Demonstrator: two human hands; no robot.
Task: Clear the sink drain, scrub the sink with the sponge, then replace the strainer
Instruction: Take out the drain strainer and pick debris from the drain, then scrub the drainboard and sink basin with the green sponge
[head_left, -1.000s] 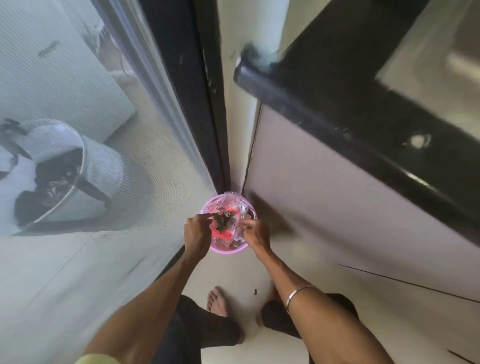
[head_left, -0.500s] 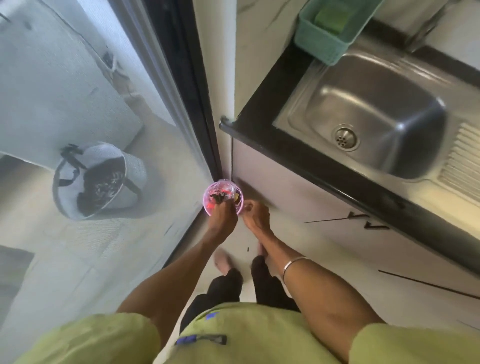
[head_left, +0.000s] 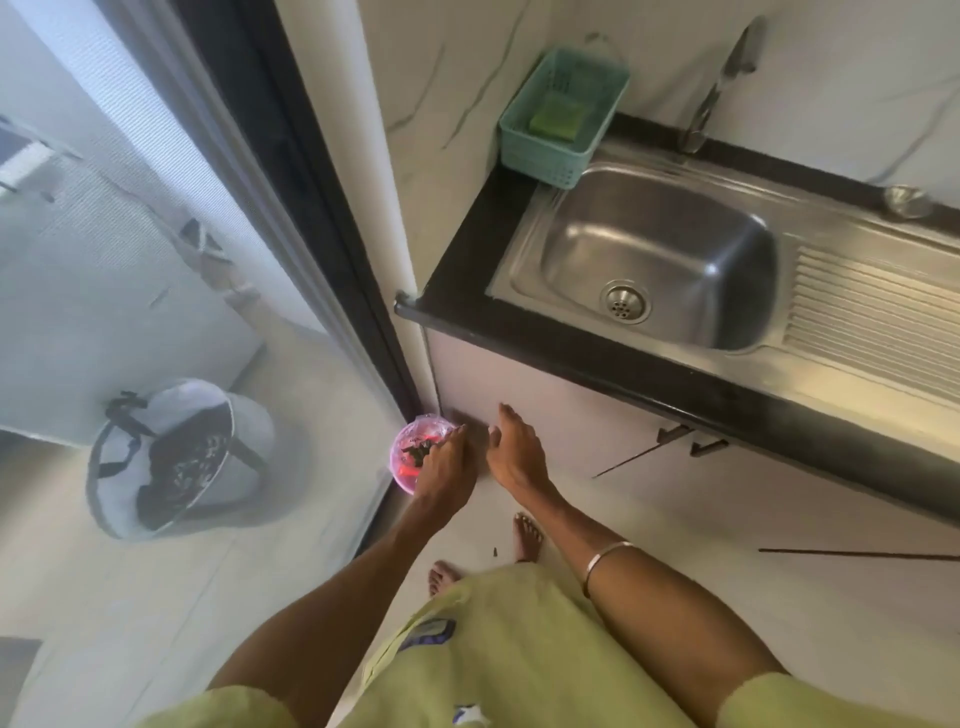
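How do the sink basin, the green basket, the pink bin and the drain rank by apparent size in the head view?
1. sink basin
2. green basket
3. pink bin, partly hidden by the left hand and farther from the camera, so unsure
4. drain

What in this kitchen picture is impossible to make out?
- Head view: pink bin, near rim and contents covered by left hand.
- Faucet spout: blurred.
- Right hand: palm faces away; holding anything, unclear.
- Sponge: basket wall hides lower part.

Bright daylight through glass door (head_left: 171, 270); soft motion blur; wide-angle edge distortion.
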